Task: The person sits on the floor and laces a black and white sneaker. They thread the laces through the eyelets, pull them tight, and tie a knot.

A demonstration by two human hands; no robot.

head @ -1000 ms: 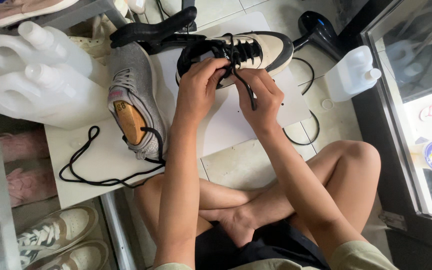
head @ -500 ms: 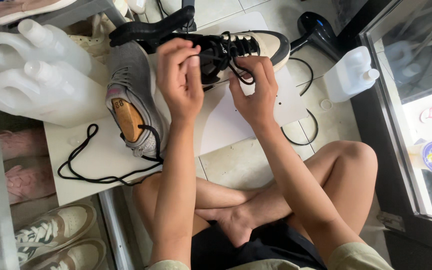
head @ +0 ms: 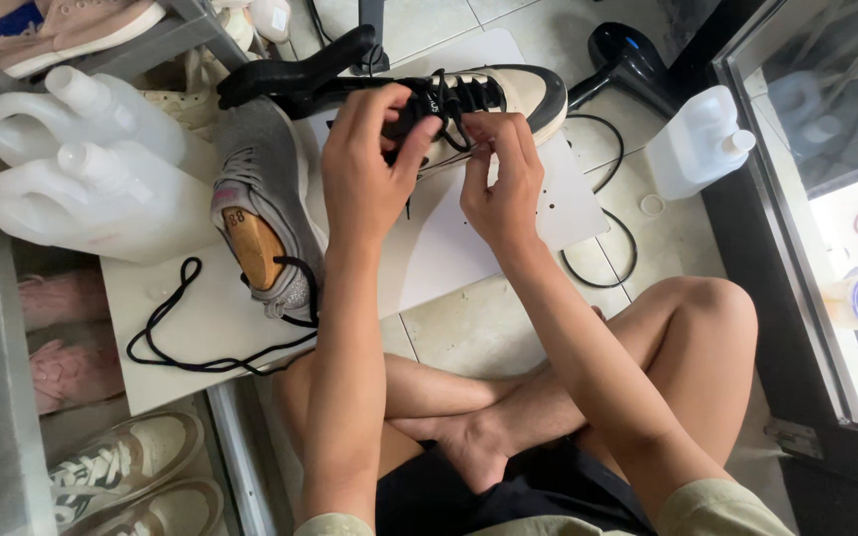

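A black and cream sneaker (head: 508,94) lies on its side on a white board (head: 449,248) on the tiled floor. My left hand (head: 369,164) grips the shoe's black tongue area and laces. My right hand (head: 499,179) pinches a black lace (head: 454,129) close to the eyelets. A grey sneaker (head: 265,199) with a wooden shoe tree (head: 250,243) inside lies to the left, and a loose black lace (head: 201,337) trails from it across the board.
Two white plastic jugs (head: 91,179) stand at the left, and a smaller white bottle (head: 697,149) at the right. A black hair dryer (head: 628,60) with its cord lies at the back. Cream sneakers (head: 121,467) and pink shoes (head: 62,337) sit at lower left. A glass door (head: 826,199) is on the right.
Both hands have shifted a little up the black and cream sneaker, working the lace near the eyelets. The grey sneaker and loose lace have not moved.
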